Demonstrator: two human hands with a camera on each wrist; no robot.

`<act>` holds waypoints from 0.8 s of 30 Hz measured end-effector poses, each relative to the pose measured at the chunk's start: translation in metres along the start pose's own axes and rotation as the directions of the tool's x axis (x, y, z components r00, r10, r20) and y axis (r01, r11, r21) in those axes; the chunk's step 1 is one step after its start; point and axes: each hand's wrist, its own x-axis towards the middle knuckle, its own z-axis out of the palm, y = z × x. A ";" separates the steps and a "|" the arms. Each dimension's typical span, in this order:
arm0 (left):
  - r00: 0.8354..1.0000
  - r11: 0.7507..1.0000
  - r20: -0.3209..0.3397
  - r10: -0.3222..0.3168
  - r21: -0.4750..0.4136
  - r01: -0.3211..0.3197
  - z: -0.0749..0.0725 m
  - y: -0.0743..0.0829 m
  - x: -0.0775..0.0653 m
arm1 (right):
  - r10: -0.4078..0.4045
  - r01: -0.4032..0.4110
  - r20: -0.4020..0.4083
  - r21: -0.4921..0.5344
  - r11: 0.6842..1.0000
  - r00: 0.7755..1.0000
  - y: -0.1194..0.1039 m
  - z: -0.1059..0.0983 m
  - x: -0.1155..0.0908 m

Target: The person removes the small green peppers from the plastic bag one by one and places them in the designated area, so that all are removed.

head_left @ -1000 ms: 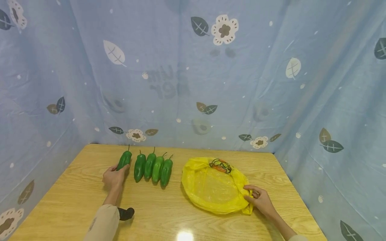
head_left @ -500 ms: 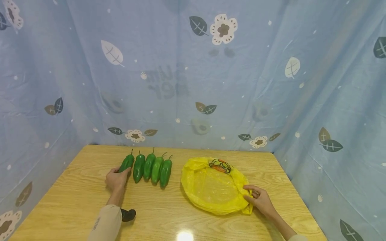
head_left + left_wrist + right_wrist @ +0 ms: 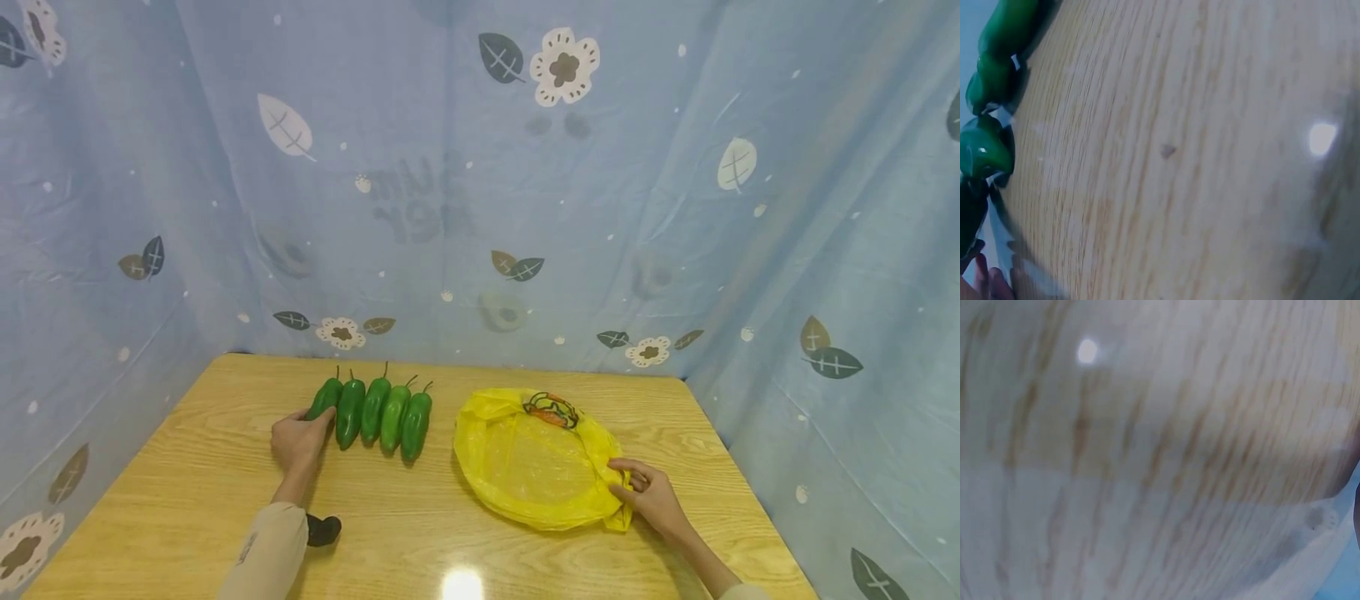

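Observation:
At the left end of a row, my left hand (image 3: 302,442) grips a green pepper (image 3: 326,396) by its lower part, its stem pointing to the back. Right beside it lie several more green peppers (image 3: 395,418), side by side with stems also toward the back. In the left wrist view the blunt ends of the peppers (image 3: 985,147) line the left edge, and fingertips (image 3: 999,284) show in the bottom left corner. A yellow plastic bag (image 3: 491,492) lies spread with its mouth held wide. My right hand (image 3: 656,502) pinches its right edge between thumb and fingers.
The wooden table (image 3: 420,517) carries everything and reflects a bright light near its front. A blue patterned curtain (image 3: 450,208) hangs behind and at both sides. From under the left sleeve (image 3: 266,550) a black strap or mount (image 3: 323,530) sticks out. Mostly bare tabletop (image 3: 1147,425) fills the right wrist view.
My left hand has slid its pepper to the right, closing the gap to the row. The right hand and the yellow bag have stayed in place; the head view has shifted slightly.

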 end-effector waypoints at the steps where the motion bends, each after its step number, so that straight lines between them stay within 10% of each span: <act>1: 1.000 1.000 -0.004 0.000 0.009 0.000 0.000 0.000 0.000 | -0.005 0.005 -0.001 -0.007 1.000 1.000 0.000 0.000 0.000; 24: 0.988 0.995 0.134 0.080 0.048 -0.087 -0.009 -0.006 -0.002 | 0.005 -0.005 -0.001 -0.084 0.996 1.000 -0.001 0.000 0.002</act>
